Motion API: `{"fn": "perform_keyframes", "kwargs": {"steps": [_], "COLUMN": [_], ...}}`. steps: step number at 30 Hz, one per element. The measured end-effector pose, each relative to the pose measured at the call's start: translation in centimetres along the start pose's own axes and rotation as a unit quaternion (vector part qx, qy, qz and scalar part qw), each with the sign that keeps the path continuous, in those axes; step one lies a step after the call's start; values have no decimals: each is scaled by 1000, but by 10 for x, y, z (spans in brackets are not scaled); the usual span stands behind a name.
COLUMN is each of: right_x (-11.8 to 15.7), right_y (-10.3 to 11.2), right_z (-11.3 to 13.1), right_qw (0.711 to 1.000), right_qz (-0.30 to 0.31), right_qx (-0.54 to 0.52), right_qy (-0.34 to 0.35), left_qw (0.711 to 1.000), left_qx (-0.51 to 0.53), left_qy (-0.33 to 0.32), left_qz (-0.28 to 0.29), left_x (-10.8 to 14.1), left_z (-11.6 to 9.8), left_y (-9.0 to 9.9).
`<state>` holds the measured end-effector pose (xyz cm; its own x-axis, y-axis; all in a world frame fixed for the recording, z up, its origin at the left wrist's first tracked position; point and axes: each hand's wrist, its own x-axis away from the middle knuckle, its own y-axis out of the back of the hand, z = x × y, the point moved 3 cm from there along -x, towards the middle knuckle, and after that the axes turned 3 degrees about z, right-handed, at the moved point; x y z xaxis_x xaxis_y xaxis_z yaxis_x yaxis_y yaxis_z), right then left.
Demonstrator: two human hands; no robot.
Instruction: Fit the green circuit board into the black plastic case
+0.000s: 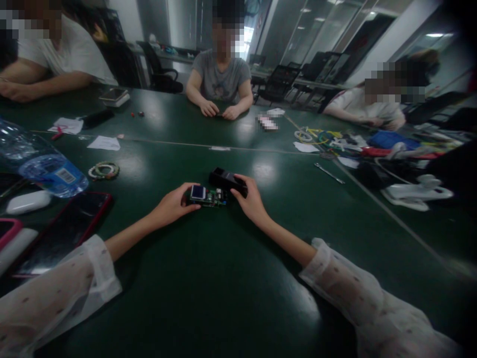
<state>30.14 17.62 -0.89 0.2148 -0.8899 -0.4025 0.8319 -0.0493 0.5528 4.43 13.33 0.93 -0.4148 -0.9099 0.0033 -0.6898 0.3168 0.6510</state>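
Note:
Between the thumb and fingers of my left hand [175,203] is a green circuit board [213,197] with a small dark screen at its left end. The board lies low over the table, its face up. My right hand [251,199] is closed on the right end of a black plastic casing [222,176], which sits just behind the board. The casing looks hollow, with an opening near its left end. Board and casing are close together; whether they touch, I cannot tell.
At left are a water bottle [48,169], a beaded bracelet [104,171], a phone [70,228] and a white earbud case [29,202]. A wrench [329,173] and tangled cables [320,136] lie at right on the green table [208,288]. Several people sit around it.

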Motion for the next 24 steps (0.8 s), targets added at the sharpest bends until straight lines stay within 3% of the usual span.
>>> {"fn": "perform_keyframes", "kwargs": {"steps": [6,17,24], "right_x": [1,1,1], "right_y": [3,-2,2], "right_z": [4,-12,-2], "right_qw": [1000,1000,999], "right_qz": [-3,-16,-39], "right_qx": [13,19,-6], "right_qy": [8,-11,-22], "left_qw": [1000,1000,1000], "left_qx": [-5,-9,-14], "left_qy": [-2,-4,-14], "left_qz": [-7,-11,-13], "left_x": [0,-1,-1], "left_z": [-2,0,2], "left_y": [0,-1,-1]}}
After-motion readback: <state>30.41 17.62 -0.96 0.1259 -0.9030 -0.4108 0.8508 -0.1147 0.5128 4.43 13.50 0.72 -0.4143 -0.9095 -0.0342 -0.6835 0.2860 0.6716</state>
